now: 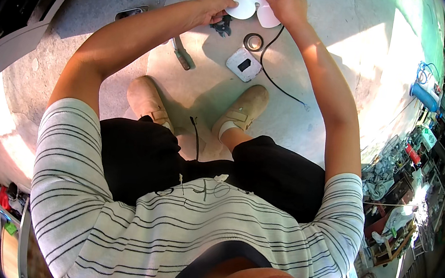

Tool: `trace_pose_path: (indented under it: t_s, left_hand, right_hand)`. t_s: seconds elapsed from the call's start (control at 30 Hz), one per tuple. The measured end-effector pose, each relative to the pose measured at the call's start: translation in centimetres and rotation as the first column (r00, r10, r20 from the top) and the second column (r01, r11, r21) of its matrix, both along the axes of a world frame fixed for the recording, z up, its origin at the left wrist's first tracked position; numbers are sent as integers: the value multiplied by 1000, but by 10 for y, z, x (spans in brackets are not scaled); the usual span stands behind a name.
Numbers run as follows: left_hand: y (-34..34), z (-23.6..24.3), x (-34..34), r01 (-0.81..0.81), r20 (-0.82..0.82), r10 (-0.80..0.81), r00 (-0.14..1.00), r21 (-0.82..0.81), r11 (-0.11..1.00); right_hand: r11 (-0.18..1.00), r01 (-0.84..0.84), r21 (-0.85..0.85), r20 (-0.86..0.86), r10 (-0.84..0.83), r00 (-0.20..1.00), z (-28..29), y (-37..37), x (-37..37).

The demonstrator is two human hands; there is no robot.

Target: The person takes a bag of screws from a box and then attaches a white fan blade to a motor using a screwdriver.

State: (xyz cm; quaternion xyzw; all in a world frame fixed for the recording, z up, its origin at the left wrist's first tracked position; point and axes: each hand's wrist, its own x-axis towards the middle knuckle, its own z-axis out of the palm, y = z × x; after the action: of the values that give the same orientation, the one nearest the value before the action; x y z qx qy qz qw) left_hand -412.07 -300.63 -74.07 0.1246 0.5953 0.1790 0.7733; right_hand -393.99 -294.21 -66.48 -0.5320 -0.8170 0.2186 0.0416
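Note:
A white fan blade [241, 9] with several rounded petals is at the top of the head view, partly cut off by the picture's edge. My left hand [215, 9] is closed on one petal, its thumb lying on the white surface. At the hub, the fingertips of my right hand [286, 2] are pinched together; whatever small part they hold is too small to make out. Beneath my left hand a dark object [222, 27] sits on the floor, partly hidden. A black cord [262, 61] runs down from near my right hand, with bare wire ends.
Between my shoes and hands lie a roll of tape [253, 42], a white square piece with a dark opening [243, 64] and a dark-handled tool [181, 56]. Piled scrap and tools [404, 181] line the right side, below a blue cylinder [425, 97]. Upper left stands a pale-edged cabinet [17, 41].

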Motion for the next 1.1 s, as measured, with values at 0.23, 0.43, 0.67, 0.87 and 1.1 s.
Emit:
trace_pose_path:
  t_s: [0.23,0.43,0.67,0.87,1.1]
  left_hand:
    - [1,-4,-2,-5,3,5,1000,-17,1000]
    - [0,2,-1,12,12,-12,1000,20,1000]
    - [8,9,5,-5,46,-4,999,194,981]
    - [18,-2,28,-204,58,197,979,359,911]
    - [30,-26,40,-214,-119,266,957,334,918]
  right_hand:
    - [991,-80,103,46,75,996,3,-4,-2]
    - [942,-231,244,175,192,966,-4,-1,3]
    - [869,-328,370,315,215,925,-10,1,1]
    - [836,-372,404,320,252,913,-6,-1,-3]
    - [841,-355,409,316,235,919,-8,-1,1]
